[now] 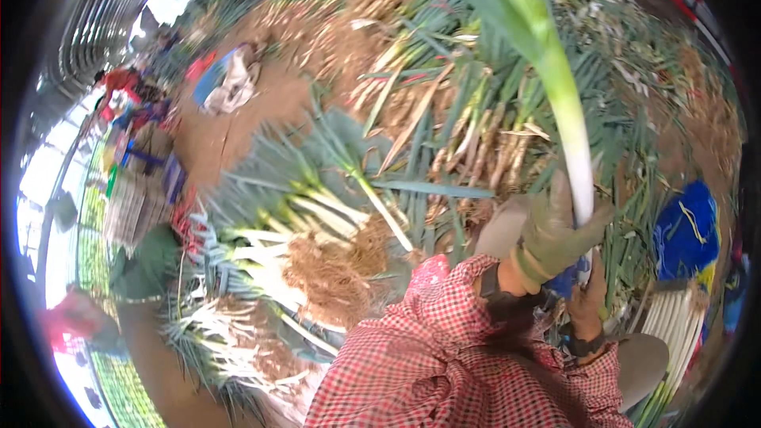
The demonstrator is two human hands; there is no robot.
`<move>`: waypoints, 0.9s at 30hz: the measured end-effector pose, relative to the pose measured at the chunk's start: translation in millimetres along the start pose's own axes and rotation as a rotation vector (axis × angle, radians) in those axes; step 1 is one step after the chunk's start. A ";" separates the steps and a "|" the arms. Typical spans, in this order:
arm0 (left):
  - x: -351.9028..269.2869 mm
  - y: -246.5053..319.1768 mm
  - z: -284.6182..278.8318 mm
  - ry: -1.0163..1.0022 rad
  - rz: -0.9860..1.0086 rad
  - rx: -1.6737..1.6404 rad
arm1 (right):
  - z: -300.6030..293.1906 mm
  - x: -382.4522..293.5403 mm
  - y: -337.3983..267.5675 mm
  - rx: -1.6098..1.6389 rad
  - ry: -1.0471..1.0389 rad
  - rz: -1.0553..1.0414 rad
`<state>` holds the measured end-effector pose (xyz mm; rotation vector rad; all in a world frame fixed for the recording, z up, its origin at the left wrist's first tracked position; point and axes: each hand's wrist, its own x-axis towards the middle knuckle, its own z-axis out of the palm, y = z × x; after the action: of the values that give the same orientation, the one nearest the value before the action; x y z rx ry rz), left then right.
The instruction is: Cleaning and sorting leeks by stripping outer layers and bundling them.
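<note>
My left hand (556,238), in a pale green glove, grips the white shank of a long green onion (565,95). Its leafy green top rises past the upper edge of the view. Just below, my right hand (587,303) is by the lower end of the same stalk; its grip is partly hidden. Something blue (562,282) shows between the hands. To the left lies a pile of green onions (333,214) with white shanks and a mass of brown roots (324,276). Untrimmed onions with dry brown skins (481,142) lie beyond my hands.
Cleaned white stalks (672,315) lie in a row at right, beside a blue sack (686,232). More rooted onions (238,345) lie lower left. Leaf litter (630,65) covers the upper right floor. A person in red (122,86) is at far left, near a pale cloth (235,83).
</note>
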<state>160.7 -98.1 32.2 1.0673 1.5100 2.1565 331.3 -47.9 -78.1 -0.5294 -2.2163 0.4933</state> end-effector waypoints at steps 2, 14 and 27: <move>17.7 6.0 -27.3 0.133 0.126 0.084 | -0.2 -5.6 4.7 -0.003 -0.140 0.076; 90.6 -5.4 -194.0 0.441 -0.026 0.765 | -9.1 -121.6 150.0 -0.441 -0.221 0.670; 27.1 43.2 97.1 -0.266 0.185 0.035 | -52.0 87.4 -89.8 1.241 0.139 0.112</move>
<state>218.8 -33.0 98.6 1.4920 1.3790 2.0089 299.8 -68.8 52.2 0.0032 -1.3570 1.6342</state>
